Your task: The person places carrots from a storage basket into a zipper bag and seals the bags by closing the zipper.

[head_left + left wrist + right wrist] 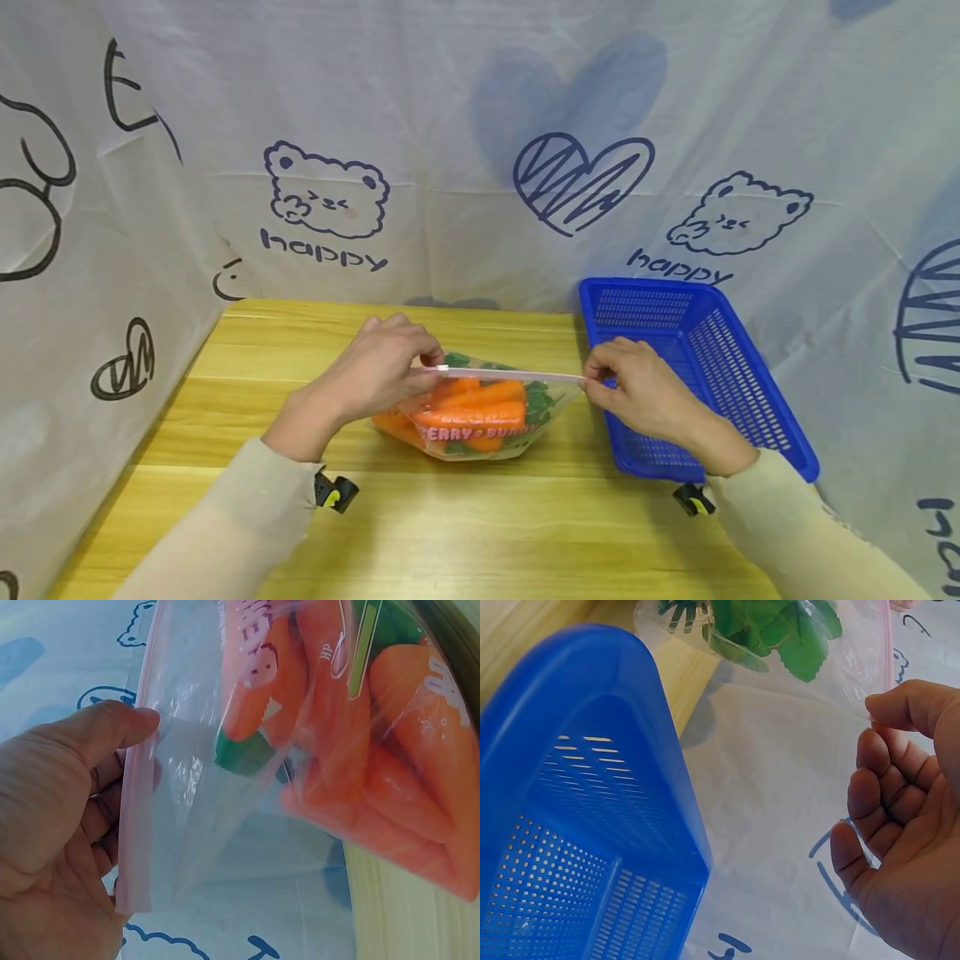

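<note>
A clear zip bag (480,417) with printed lettering holds several orange carrots (472,408) with green leaves and stands on the wooden table (465,533). Its pink zip strip (513,374) is stretched level between my hands. My left hand (382,367) pinches the strip's left end; in the left wrist view the thumb (105,727) presses the strip (135,825) beside the carrots (390,772). My right hand (637,387) pinches the right end, with the fingertips (889,705) on the bag's corner (877,667) and the green leaves (780,634) just beyond.
An empty blue perforated plastic basket (697,375) stands on the table right of the bag, close under my right hand; it fills the left of the right wrist view (577,825). White printed sheets (480,150) wall in the back and both sides.
</note>
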